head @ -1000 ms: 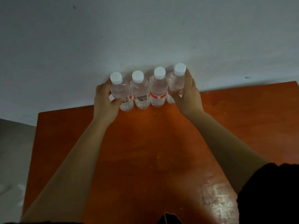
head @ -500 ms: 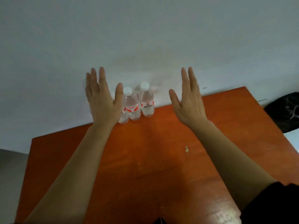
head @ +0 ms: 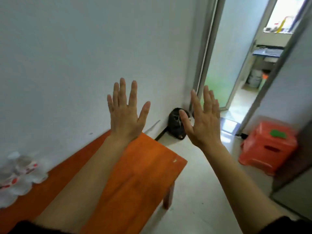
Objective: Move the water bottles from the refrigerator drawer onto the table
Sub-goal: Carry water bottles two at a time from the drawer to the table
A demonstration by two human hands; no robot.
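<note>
Several clear water bottles (head: 20, 173) with white caps and red labels stand blurred on the orange table (head: 143, 166) against the wall, at the far left of the view. My left hand (head: 125, 114) is raised above the table's right end, fingers spread, holding nothing. My right hand (head: 202, 119) is raised beyond the table's edge over the floor, also spread and empty. Both hands are well away from the bottles. The refrigerator drawer is not visible.
A black bag (head: 176, 125) sits on the floor in the corner by the wall. A red plastic stool (head: 268, 147) stands on the right. An open doorway (head: 239, 65) leads to a bright room. A dark grey cabinet side (head: 293, 191) is at the right edge.
Both hands let go of the bottles and rose open. The view has swung right, so the bottles slid to the far left and the doorway and stool came into sight.
</note>
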